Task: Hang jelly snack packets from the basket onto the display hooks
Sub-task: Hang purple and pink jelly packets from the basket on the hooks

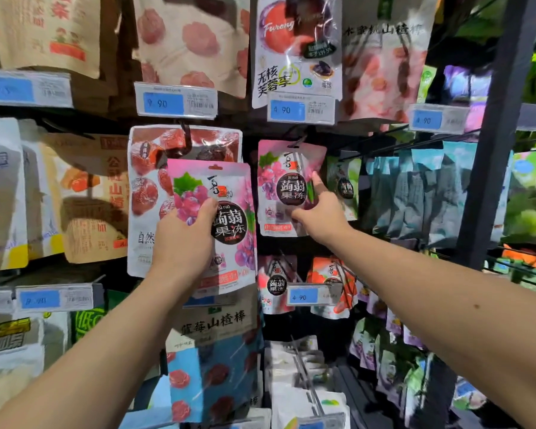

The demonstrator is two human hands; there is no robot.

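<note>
My left hand (183, 239) grips a pink grape jelly packet (229, 212) by its left edge, upright, in front of the snack wall. To its right an identical pink jelly packet (279, 178) hangs from a black display hook (297, 140). My right hand (319, 212) touches that hanging packet, with the forefinger stretched up along its right edge and the thumb at its lower part. The basket is out of view.
Rows of hanging snack bags fill the wall, with blue price tags (287, 110) on the hook ends. More jelly packets (276, 283) hang one row below. A dark upright post (489, 150) stands at the right. Bare hook wires (304, 366) jut out lower down.
</note>
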